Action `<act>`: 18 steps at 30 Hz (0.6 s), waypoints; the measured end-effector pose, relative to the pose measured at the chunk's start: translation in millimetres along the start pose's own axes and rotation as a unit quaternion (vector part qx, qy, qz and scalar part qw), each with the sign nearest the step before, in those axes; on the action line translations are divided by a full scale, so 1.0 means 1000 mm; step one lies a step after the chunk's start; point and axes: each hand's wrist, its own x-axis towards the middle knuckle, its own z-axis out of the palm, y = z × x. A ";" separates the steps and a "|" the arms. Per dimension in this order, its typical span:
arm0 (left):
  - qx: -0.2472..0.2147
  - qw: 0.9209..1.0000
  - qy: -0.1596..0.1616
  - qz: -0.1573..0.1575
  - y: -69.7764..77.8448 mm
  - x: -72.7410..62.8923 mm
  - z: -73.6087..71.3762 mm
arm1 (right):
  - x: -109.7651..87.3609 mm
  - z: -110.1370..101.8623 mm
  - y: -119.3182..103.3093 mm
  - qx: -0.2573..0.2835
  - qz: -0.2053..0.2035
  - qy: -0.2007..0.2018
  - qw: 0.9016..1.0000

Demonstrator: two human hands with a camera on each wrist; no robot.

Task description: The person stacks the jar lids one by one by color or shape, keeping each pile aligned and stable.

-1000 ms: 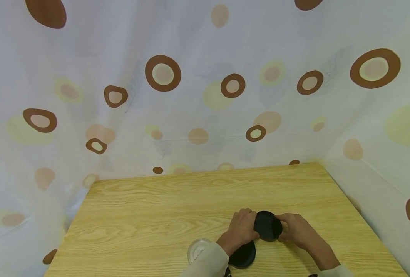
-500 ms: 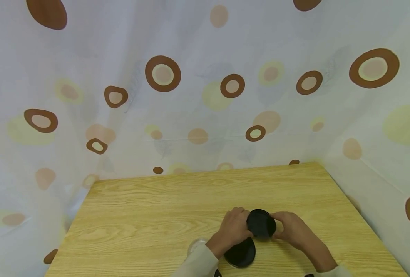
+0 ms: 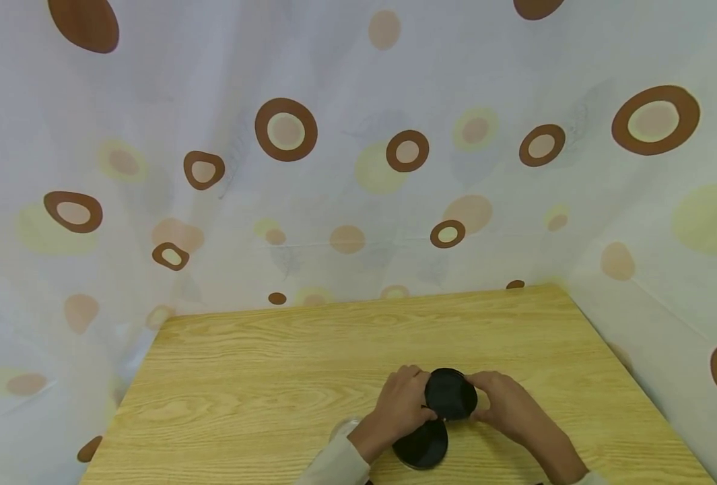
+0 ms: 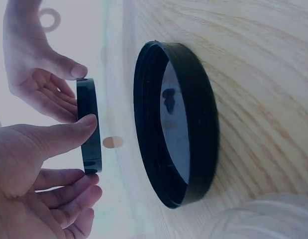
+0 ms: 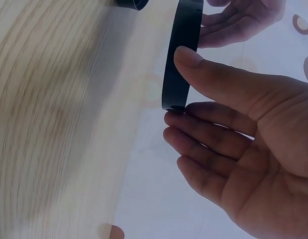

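Note:
Both hands hold a round black lid by opposite edges, up off the table. My left hand pinches its left edge, thumb on the near side and fingers beyond. On the right edge, my right hand pinches it the same way; in the right wrist view the thumb lies on the rim of the lid. A second round black lid rests on the table, just below and nearer than the held one. From the left wrist view this lower lid shows a raised rim and a pale, shiny inside face.
A clear round container stands to the left, partly hidden behind the left forearm. The wood-grain table reaches back to a white patterned curtain, which also runs along both sides.
Both hands have moved left with the held lid, bringing it closer above the lid on the table. More of the clear container is covered by the left arm.

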 end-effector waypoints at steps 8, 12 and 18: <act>-0.025 1.000 -0.003 -0.007 -0.007 -0.010 0.002 | 0.001 0.006 -0.004 0.000 -0.017 -0.006 1.000; -0.034 0.999 -0.005 -0.012 -0.010 -0.015 0.002 | 0.003 0.007 -0.005 -0.011 -0.044 -0.006 0.999; -0.051 0.999 0.004 -0.008 -0.019 -0.023 0.001 | 0.007 0.012 -0.010 -0.003 -0.076 -0.006 0.997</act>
